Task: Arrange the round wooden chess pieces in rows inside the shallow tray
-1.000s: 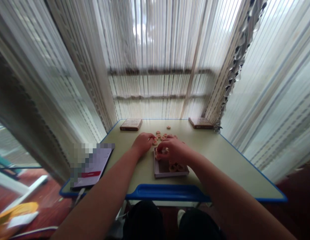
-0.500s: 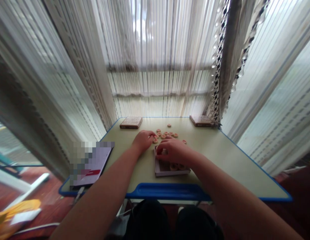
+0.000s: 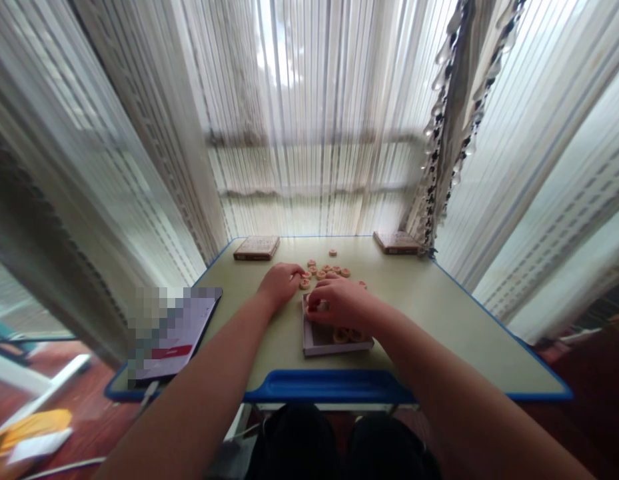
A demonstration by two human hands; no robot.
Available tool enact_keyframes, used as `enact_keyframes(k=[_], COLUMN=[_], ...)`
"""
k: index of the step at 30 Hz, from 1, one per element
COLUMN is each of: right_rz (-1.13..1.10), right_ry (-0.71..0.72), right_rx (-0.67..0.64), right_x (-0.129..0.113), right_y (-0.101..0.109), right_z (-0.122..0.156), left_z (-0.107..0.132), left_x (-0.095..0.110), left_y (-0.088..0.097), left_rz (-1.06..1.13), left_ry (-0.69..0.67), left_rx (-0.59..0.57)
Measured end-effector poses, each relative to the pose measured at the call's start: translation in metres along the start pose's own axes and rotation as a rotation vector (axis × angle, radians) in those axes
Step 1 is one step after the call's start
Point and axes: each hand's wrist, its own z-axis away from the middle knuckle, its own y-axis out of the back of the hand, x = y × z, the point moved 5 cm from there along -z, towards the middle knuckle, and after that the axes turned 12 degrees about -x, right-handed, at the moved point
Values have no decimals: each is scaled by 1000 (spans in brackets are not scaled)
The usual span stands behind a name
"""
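Note:
My left hand [image 3: 280, 285] lies on the table left of a loose group of round wooden Chinese chess pieces [image 3: 326, 269] with red marks. Its fingers are closed together at a piece [image 3: 306, 275] on the group's near left edge. My right hand [image 3: 342, 301] is over a shallow open box [image 3: 336, 349]. Its thumb and curled fingers pinch a pale piece at the box's left wall, mostly covered by the fingers. Several pieces [image 3: 348, 335] lie in the near part of the box; the hand hides the rest of the inside.
Two flat closed boxes stand at the back corners, one left [image 3: 257, 247] and one right [image 3: 397, 242]. A tablet-like device [image 3: 182, 333] with a cable lies at the left edge. A single piece [image 3: 332, 253] sits farther back. The blue tray [image 3: 334, 385] edges the table's front.
The whole view has shifted slightly left. Both hands keep nearly the same places, the left at the loose pieces and the right in the box.

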Motion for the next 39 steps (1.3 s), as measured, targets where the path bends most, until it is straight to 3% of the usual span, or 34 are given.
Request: enact_keyframes(k=[5, 9, 12, 15, 18, 24, 33, 36, 39], right_rz=[-15, 26, 78, 13, -49, -136, -163, -110, -96], right_ry=[-87, -468, -804, -970, -955, -768, -751, -734, -531], right_rx=[95, 152, 24, -115, -150, -91, -129, -33, 124], right_x=[5, 46, 82, 104, 112, 110, 110, 100, 67], right_y=[13, 22, 18, 9, 3, 2, 3, 12, 25], right_z=[4, 19, 36, 47, 47, 38, 41, 41, 33], left_z=[2, 2, 2, 3, 6, 9, 9, 8, 7], left_x=[-1, -1, -1, -2, -2, -2, 2, 3, 5], left_y=[2, 3, 2, 2, 3, 5, 4, 5, 5], left_rz=[-4, -10, -12, -11, -6, 25, 16, 8, -9], left_ry=[14, 23, 30, 27, 32, 62, 65, 55, 32], left_rx=[29, 35, 31, 37, 35, 37, 8, 7, 9])
